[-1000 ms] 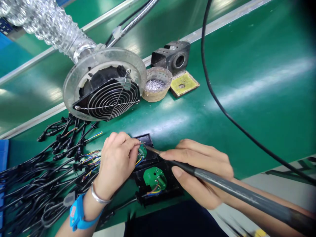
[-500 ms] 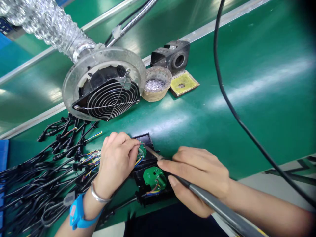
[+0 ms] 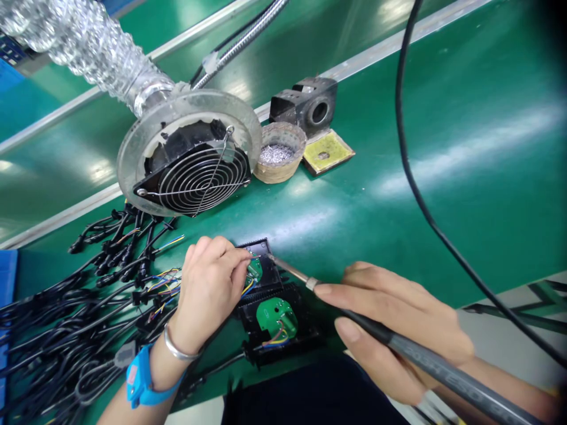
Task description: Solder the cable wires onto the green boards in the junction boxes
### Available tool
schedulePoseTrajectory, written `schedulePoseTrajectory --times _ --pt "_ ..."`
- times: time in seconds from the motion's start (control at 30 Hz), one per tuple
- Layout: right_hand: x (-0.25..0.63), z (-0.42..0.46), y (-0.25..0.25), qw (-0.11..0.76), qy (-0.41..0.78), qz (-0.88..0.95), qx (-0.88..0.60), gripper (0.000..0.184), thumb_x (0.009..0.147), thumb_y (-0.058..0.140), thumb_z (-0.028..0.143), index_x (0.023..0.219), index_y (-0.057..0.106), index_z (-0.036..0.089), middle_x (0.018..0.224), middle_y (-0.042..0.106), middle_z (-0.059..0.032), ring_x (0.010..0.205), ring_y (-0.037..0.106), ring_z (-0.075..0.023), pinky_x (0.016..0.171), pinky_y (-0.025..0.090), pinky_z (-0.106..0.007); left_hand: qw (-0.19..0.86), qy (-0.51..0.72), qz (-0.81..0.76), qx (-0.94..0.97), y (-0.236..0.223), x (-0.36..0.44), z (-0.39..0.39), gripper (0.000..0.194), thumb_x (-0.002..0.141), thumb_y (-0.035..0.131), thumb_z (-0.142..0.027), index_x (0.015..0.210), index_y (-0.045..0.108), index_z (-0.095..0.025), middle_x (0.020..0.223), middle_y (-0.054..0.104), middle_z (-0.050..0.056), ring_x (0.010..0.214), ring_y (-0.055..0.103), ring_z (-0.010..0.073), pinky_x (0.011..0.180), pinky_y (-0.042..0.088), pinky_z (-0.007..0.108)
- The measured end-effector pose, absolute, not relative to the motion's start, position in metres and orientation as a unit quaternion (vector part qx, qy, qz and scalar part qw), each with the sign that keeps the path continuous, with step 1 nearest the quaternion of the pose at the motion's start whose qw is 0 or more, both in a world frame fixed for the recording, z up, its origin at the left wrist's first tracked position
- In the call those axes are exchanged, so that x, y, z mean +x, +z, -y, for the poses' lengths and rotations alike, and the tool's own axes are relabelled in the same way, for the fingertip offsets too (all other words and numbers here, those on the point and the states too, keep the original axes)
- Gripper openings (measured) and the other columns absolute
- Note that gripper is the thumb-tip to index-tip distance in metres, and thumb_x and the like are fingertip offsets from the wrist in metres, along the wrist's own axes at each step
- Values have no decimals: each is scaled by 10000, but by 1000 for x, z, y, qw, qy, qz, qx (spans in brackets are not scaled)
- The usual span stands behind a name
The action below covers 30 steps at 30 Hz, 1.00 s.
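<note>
My right hand grips a soldering iron by its dark handle, its tip pointing left just above the far black housing. Over that housing, my left hand is closed, thumb and forefinger pinching a thin wire. Partly hidden behind those fingers is a green circuit board with coloured wires. Closer to me, a second green circuit board lies in another black housing, with red, yellow and blue wires joined to it and a black cable leading off left.
A fume extractor fan on a foil duct hangs at the upper left. Behind the work are a pot of solder bits, a yellow sponge and an iron holder. Black cables pile up left; a black cord crosses the right.
My right hand has drawn the soldering iron back to the right, so its tip is farther from the pinched wire. My left hand has stayed in place.
</note>
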State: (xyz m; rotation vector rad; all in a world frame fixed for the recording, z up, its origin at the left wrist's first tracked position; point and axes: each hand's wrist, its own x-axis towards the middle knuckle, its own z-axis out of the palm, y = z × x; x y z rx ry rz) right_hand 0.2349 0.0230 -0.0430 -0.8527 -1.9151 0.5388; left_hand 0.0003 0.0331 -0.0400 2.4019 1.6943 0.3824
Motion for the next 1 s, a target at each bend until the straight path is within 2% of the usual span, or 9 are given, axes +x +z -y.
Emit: schedulePoseTrajectory --times 0.17,0.27,0.4,0.53,0.73,0.93,1.0 --pt "226 -30 -54 523 212 751 -341 410 795 564 83 1190 638 164 877 660 -75 649 589 -161 499 509 -298 84 126 -567 810 -39 1 -33 162 934 544 -228 933 705 -220 821 609 33 774 473 198 717 399 362" --pt "221 -31 -61 518 218 752 -346 463 842 560 69 1293 573 171 888 685 -63 632 597 -151 504 508 -286 84 125 -566 811 -38 2 -33 170 934 535 -225 938 705 -213 823 606 36 777 470 202 715 396 367" --pt "214 -31 -64 461 204 775 -381 321 870 574 60 1150 621 207 792 677 -23 609 596 -137 564 524 -266 95 130 -565 809 -35 3 -33 178 924 527 -214 939 703 -197 828 604 42 780 473 203 718 398 375" --pt "208 -33 -66 413 201 803 -380 203 876 603 122 1071 614 178 824 676 -55 683 616 -156 625 547 -271 139 141 -564 802 -30 3 -32 174 865 574 -223 980 703 -207 868 602 46 804 485 214 733 402 397" --pt "207 -34 -68 403 199 809 -379 224 879 599 122 1096 595 178 882 685 -64 742 619 -161 685 555 -283 165 128 -562 800 -26 3 -34 144 851 572 -203 907 704 -217 865 593 44 808 482 219 725 396 400" --pt "208 -36 -68 429 202 803 -362 258 883 584 104 1133 579 169 883 689 -53 736 611 -153 678 550 -277 165 132 -546 811 -26 -1 -33 213 917 503 -153 1054 656 -206 937 654 44 870 528 217 796 402 418" --pt "211 -35 -66 448 205 793 -358 272 888 552 72 1141 584 168 842 676 -33 697 595 -134 660 543 -261 156 148 -544 811 -27 -2 -32 177 927 512 -142 1032 643 -196 939 671 39 887 547 210 819 403 415"
